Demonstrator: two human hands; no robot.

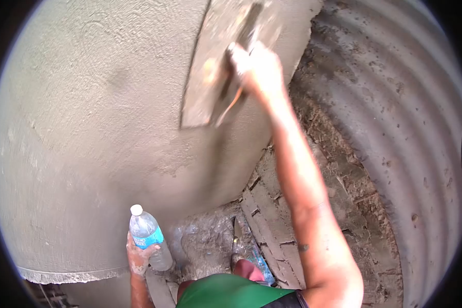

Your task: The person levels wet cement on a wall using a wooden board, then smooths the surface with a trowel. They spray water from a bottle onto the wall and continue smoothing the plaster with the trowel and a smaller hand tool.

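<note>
With my right arm stretched up, my right hand (259, 69) grips the handle of a plastering float (203, 87). The float is a broad flat board, blurred by motion, lying against the wet grey plastered wall (97, 118). Low on the left, my left hand (139, 255) is wrapped round a clear plastic bottle (161, 256). The bottle has a white cap and a blue label and leans slightly to the left. Part of my left hand is hidden behind the bottle.
Corrugated sheeting (395, 102) curves along the right side. Brickwork (272, 220) spattered with mortar lies between it and the plaster. A mortar-covered surface (200, 241) is below, near my body. The plaster ends in a ragged lower edge (72, 275) at the left.
</note>
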